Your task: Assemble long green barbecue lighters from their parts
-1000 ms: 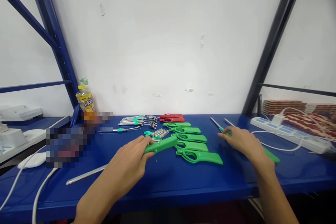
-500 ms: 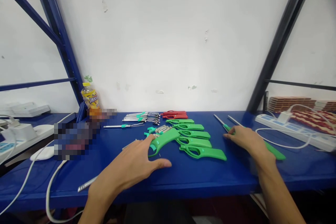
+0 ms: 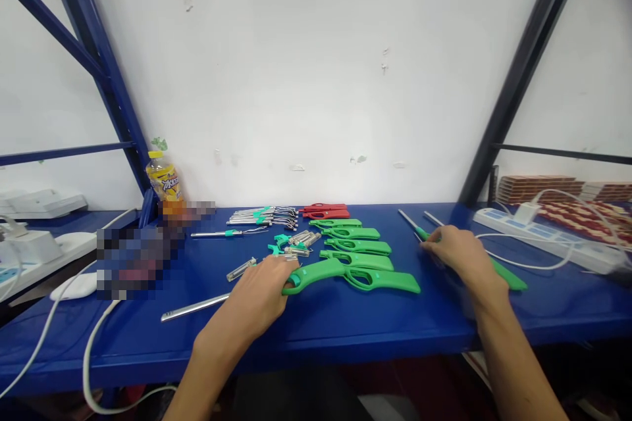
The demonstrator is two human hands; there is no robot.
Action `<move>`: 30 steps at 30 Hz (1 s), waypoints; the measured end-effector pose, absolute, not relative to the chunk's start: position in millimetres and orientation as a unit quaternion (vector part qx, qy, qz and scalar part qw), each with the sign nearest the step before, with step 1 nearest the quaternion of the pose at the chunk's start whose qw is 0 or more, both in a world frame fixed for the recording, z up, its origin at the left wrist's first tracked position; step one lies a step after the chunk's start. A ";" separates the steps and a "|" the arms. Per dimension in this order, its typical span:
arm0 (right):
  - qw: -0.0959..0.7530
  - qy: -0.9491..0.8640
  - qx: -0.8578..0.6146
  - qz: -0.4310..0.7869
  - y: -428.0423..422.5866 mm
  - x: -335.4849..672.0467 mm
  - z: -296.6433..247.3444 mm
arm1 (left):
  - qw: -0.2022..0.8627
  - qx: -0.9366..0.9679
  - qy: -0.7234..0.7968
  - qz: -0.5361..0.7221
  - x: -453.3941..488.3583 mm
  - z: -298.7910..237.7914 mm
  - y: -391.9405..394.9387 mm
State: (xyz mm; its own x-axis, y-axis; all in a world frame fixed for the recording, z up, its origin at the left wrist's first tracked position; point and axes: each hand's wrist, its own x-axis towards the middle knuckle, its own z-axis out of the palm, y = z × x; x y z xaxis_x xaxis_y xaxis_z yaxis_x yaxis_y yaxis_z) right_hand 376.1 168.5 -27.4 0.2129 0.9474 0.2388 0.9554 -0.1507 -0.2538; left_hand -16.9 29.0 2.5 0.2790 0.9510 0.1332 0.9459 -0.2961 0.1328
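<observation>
My left hand (image 3: 264,286) is closed around a green long-nosed lighter (image 3: 318,271). Its metal tube (image 3: 195,308) points left past my wrist and its handle points right. My right hand (image 3: 457,250) is low over the table with fingertips pinched together; what they hold, if anything, is hidden. It partly covers a second green lighter (image 3: 423,235) whose metal tube lies toward the wall. Another green handle (image 3: 511,276) shows beyond my right wrist. Several green lighter shells (image 3: 382,280) lie in a column between my hands, with red shells (image 3: 326,212) behind them.
Metal tubes with wires (image 3: 264,216) are piled at the back, one single tube (image 3: 212,234) lying left of them. Clear fuel cartridges (image 3: 303,240) and teal triggers (image 3: 281,240) lie in the middle. A drink bottle (image 3: 165,177) stands left; a white power strip (image 3: 548,240) lies right.
My left hand has closed around the lighter and turned it, so the handle now lies nearly level. My right hand stays in about the same place, fingers still pinched. The view has shifted slightly.
</observation>
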 end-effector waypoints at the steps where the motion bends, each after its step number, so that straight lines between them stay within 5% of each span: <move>1: 0.152 -0.627 -0.764 0.003 168.5 375.2 -26.8 | 0.016 0.800 0.593 0.089 -17.1 -0.7 31.6; 5: 0.091 -0.626 -0.774 0.036 165.7 367.6 -23.6 | 0.027 0.798 0.598 0.066 -16.3 -12.2 41.3; 10: 0.127 -0.616 -0.777 0.027 156.5 357.8 -19.1 | 0.029 0.784 0.619 0.034 -11.1 -10.2 41.2; 20: 0.483 -0.645 -0.590 0.050 135.8 323.8 9.3 | 0.014 0.738 0.665 0.114 -2.3 20.1 24.2; 26: 0.568 -0.677 -0.414 0.219 76.3 259.4 16.4 | 0.185 0.694 0.600 0.353 -0.6 24.0 15.2; 30: 0.507 -0.698 -0.342 0.373 43.2 221.4 16.2 | 0.339 0.661 0.534 0.403 3.2 26.8 12.7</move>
